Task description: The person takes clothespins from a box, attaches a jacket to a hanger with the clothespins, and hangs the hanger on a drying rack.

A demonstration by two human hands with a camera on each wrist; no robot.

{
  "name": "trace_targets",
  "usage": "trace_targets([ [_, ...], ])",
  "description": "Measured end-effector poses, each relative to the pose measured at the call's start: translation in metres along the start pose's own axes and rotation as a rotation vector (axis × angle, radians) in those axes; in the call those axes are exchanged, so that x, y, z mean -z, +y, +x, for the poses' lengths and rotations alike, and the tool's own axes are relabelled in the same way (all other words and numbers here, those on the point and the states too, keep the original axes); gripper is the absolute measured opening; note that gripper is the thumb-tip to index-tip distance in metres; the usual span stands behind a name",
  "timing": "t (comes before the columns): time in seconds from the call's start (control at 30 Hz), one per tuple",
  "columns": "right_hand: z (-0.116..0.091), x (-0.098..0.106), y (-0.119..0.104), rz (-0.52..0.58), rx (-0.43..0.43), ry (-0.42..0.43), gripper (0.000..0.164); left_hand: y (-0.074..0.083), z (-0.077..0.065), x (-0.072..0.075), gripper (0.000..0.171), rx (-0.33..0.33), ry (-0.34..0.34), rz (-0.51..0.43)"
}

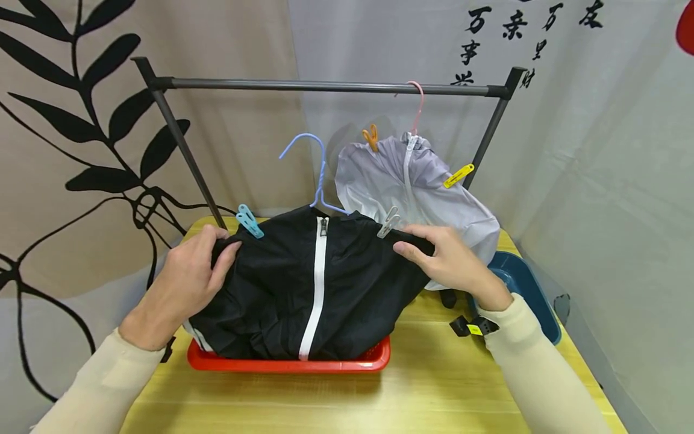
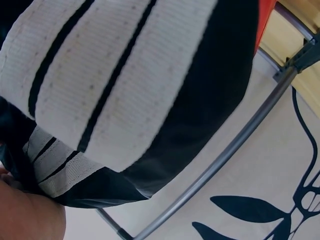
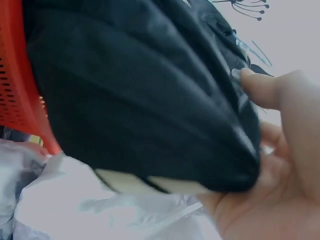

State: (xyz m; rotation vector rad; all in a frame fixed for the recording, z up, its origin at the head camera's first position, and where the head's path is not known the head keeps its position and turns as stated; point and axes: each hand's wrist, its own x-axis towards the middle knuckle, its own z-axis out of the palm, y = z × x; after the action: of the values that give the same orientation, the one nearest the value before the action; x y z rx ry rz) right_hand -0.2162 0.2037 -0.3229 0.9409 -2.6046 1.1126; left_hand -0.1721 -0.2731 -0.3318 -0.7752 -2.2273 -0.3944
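A black jacket (image 1: 271, 283) with a white front zipper hangs spread over the red basket (image 1: 287, 365), a blue hanger (image 1: 320, 175) rising from its neck. My left hand (image 1: 187, 280) pinches the jacket's left shoulder, near a blue clothespin (image 1: 249, 221). On the other shoulder, my right hand (image 1: 447, 256) grips the cloth between thumb and fingers, close to a clear clothespin (image 1: 388, 222). White stripes on the sleeve (image 2: 120, 75) fill much of the left wrist view. In the right wrist view the thumb (image 3: 265, 90) lies on the black cloth.
Behind stands a dark metal rack (image 1: 325, 86). From its bar a pale grey jacket (image 1: 390, 175) hangs on a pink hanger (image 1: 420, 108), with an orange clothespin (image 1: 371, 137) and a yellow clothespin (image 1: 458, 176). A blue basket (image 1: 523, 289) sits at the right of the wooden table (image 1: 434, 386).
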Motion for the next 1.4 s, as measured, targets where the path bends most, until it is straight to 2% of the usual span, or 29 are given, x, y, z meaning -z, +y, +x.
trace_targets([
  [0.07,0.0,-0.001,0.004,0.052,0.057,0.018,0.012,0.0,0.0,0.0,0.046,0.012,-0.008,-0.002],
  [0.17,0.001,-0.005,0.008,0.102,0.141,0.066,0.013,0.0,0.001,0.0,0.027,0.038,-0.021,-0.007],
  [0.3,0.004,-0.011,0.009,0.058,0.243,0.155,0.018,0.0,0.002,0.001,0.029,0.056,-0.019,-0.014],
  [0.43,0.005,-0.016,0.008,0.017,0.301,0.238,0.025,0.0,0.002,0.0,0.027,0.051,-0.005,-0.024],
  [0.57,0.004,-0.018,0.008,0.002,0.316,0.295,0.023,0.0,0.002,0.0,0.029,0.053,-0.004,-0.029],
  [0.67,0.003,-0.018,0.008,-0.006,0.319,0.315,0.021,0.001,0.003,0.001,0.028,0.062,-0.004,-0.036],
  [0.8,0.002,-0.019,0.008,-0.003,0.322,0.335,0.022,0.003,0.005,0.001,0.036,0.095,-0.003,-0.05],
  [0.93,0.001,-0.02,0.007,-0.005,0.323,0.355,0.022,0.006,0.007,0.0,0.041,0.155,0.009,-0.072],
  [1.17,-0.002,-0.018,0.009,-0.006,0.291,0.393,0.017,0.005,0.007,0.001,0.05,0.22,0.026,-0.112],
  [1.4,-0.005,-0.015,0.013,-0.002,0.255,0.42,0.014,-0.003,-0.002,0.006,0.054,0.364,-0.06,-0.129],
])
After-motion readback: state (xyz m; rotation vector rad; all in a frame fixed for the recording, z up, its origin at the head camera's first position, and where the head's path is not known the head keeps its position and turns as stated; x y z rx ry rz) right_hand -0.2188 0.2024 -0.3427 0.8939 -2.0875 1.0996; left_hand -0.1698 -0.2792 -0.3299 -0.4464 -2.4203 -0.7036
